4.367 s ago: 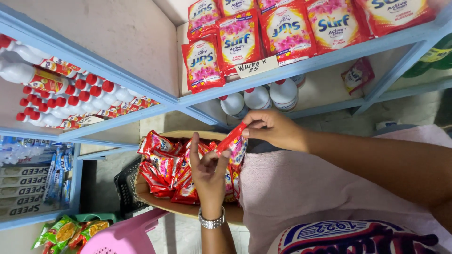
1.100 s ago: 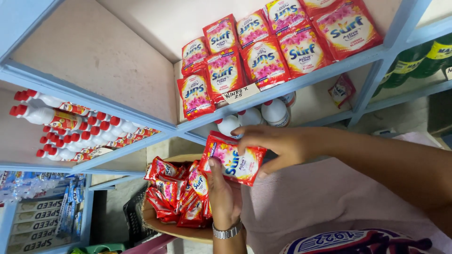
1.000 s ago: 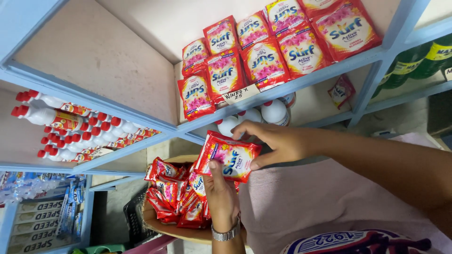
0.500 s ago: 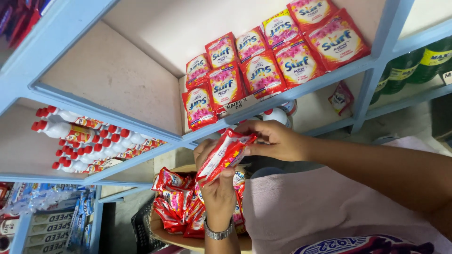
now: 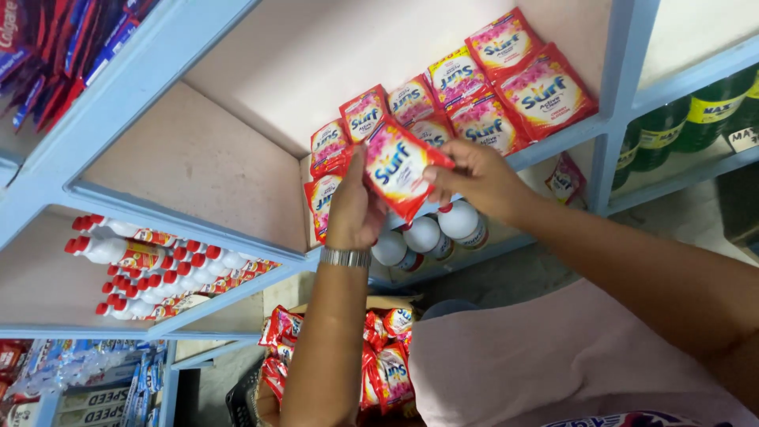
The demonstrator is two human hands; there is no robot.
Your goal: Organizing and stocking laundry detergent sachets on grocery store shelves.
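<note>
Both my hands are raised to the blue shelf (image 5: 569, 138), sharing one red-and-pink detergent sachet (image 5: 399, 168) just in front of the row of matching sachets (image 5: 482, 87) already standing there. My left hand (image 5: 356, 209), a metal watch (image 5: 345, 257) at the wrist, is clenched lightly on the sachet's left edge, thumb across its face. My right hand (image 5: 474, 178) pinches the right-hand edge between fingertips and thumb. The packet sits tilted in my grip, apart from the shelf board and not yet among its neighbours.

By its look, this is a light, soft pouch: a thin glossy film around loose powder, likely to sag and buckle if held at one corner, and slick enough to slide through a careless pinch. I judge the sealed side seams the best place to take hold, where the film is flat and stiffer; squeezing the belly would only shift the powder and crease the face.

Below the sachets, white bottles with red caps (image 5: 427, 233) stand on the next shelf down. Further left, more red-capped white bottles (image 5: 150, 257) lie in a row. A cardboard box (image 5: 379, 360) of the same red sachets rests low down, near my left forearm. Green bottles (image 5: 696, 111) fill the bay to the right, and red hanging packs (image 5: 47, 43) crowd the upper left corner.
</note>
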